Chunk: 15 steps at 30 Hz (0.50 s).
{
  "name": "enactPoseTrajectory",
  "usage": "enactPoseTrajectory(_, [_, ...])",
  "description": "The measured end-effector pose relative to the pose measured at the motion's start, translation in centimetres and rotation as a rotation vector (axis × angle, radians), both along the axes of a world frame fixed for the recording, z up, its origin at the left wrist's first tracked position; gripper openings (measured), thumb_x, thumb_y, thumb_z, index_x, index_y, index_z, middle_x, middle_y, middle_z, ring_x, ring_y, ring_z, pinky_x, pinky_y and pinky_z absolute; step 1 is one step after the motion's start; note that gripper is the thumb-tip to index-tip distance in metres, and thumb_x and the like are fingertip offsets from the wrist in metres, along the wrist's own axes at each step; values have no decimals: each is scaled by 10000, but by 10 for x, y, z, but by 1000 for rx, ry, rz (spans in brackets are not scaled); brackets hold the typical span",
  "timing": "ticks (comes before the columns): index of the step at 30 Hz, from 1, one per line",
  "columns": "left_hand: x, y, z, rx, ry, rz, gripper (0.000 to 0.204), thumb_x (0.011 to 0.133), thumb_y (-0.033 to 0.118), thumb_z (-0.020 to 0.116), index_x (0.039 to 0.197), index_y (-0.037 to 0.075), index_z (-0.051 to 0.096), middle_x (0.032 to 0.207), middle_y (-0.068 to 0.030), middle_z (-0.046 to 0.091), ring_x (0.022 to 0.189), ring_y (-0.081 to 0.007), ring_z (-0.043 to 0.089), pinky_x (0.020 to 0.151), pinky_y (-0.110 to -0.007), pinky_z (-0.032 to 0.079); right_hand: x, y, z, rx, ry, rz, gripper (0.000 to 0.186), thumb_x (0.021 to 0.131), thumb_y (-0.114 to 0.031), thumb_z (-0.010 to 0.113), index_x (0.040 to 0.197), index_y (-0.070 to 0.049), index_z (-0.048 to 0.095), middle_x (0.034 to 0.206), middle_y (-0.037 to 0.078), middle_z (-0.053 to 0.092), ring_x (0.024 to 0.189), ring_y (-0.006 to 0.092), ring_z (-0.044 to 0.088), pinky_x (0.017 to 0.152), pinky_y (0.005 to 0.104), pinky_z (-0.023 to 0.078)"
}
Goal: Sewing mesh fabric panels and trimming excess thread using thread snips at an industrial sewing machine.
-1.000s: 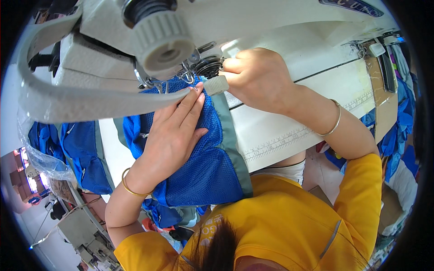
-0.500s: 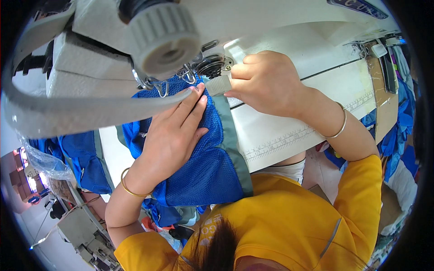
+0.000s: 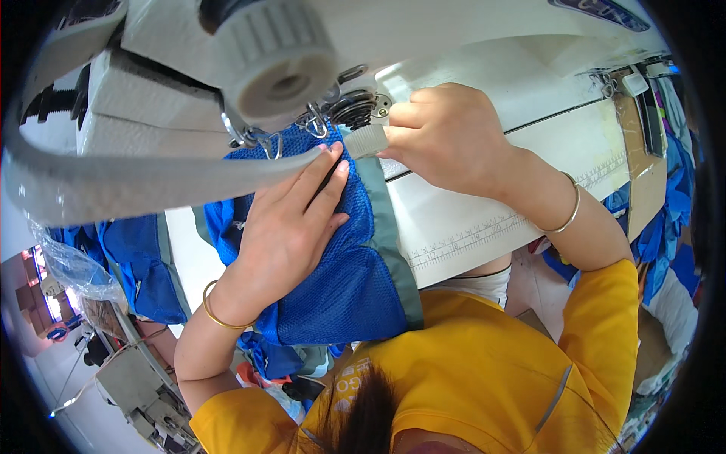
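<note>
A blue mesh fabric piece [image 3: 340, 287] with a grey-green border [image 3: 389, 250] lies under the sewing machine's metal parts [image 3: 265, 140]. My left hand [image 3: 291, 227] rests on the mesh with fingers stretched out, their tips beside the foot area and partly behind a pale curved arm [image 3: 151, 181]. Just right of them, my right hand [image 3: 446, 140] is curled, thumb and index at a pale ribbed piece [image 3: 364, 140]; whether they grip it or something hidden I cannot make out. A large grey knob [image 3: 276, 64] hangs above.
The white machine bed [image 3: 499, 212] has a printed scale. More blue pieces [image 3: 140, 268] and clear plastic [image 3: 79, 261] lie at left. Cardboard [image 3: 639, 181] and hanging blue fabric [image 3: 665, 219] are at right. Equipment [image 3: 128, 390] stands at lower left.
Since a second ago, my right hand has shifted slightly right, uncovering a small metal disc behind it. My left fingertips sit marginally lower. The foreground machine parts appear shifted slightly in view.
</note>
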State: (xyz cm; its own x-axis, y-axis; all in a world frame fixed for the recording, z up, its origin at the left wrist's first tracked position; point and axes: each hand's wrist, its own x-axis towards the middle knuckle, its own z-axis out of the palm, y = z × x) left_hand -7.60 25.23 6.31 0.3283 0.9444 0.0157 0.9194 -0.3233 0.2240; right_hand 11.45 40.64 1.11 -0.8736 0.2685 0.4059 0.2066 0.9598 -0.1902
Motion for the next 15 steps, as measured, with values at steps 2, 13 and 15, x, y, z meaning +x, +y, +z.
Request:
enactPoseTrajectory(2, [0,-1,-1,7,5,-1,551,766,104,736,1269,-59,579,1376,-212,537,1213,-358,569,997,-452,447,-3,-1,0,4,12,-4,115,794,-261,689,745,-160,665,685,-21,580,695,181,642,593,343,528])
enactPoseTrajectory(13, [0,-1,-6,34,-10,3,577,713,82,767,1242,-61,585,1406,-183,540,1207,-348,563,1004,-444,438,-7,-4,-5,35,91,117,66,747,-169,652,805,-152,679,698,-16,552,725,158,628,624,322,523])
enactPoseTrajectory(15, [0,-2,-6,28,5,1,575,717,87,765,1240,-64,583,1401,-174,545,1204,-344,564,998,-448,436,-7,-4,-4,56,73,116,64,744,-170,653,802,-158,678,701,-19,556,726,158,628,626,322,524])
